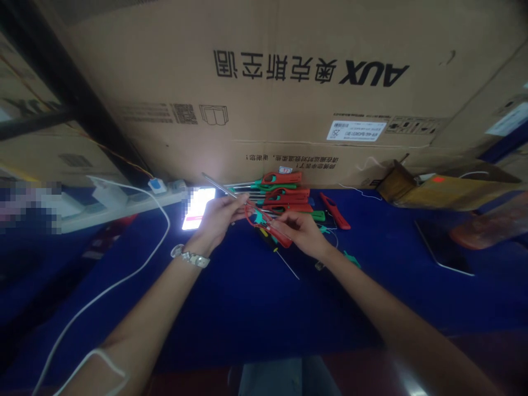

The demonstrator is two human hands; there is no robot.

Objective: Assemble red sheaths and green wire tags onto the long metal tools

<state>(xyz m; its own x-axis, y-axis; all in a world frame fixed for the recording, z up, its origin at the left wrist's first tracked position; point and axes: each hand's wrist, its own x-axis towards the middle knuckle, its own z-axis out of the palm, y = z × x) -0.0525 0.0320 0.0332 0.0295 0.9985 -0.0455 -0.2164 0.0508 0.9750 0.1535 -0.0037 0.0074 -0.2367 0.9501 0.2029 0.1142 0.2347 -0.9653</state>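
Observation:
Between my two hands is a long-necked lighter (pixel 281 237) with a red handle, a green part and a metal tube pointing up to the left. My left hand (pixel 220 217) is closed round it near where tube and handle meet. Fingers of my right hand (pixel 303 231) pinch at the handle end; exactly what they grip is partly hidden. Just beyond the hands lies a row of several red and green lighters (pixel 289 193). A screwdriver (pixel 287 264) with a black and yellow handle rests below the held lighter. Right of my right hand lies a separate red handle piece (pixel 335 210).
A large cardboard box (pixel 264 132) stands behind the blue table (pixel 247 308). At left are a lit phone (pixel 200 206), a white power strip (pixel 119 208) and a white cable (pixel 124 280). A dark phone (pixel 439 250), small green pieces (pixel 351 258) and an open carton (pixel 466 190) are at right.

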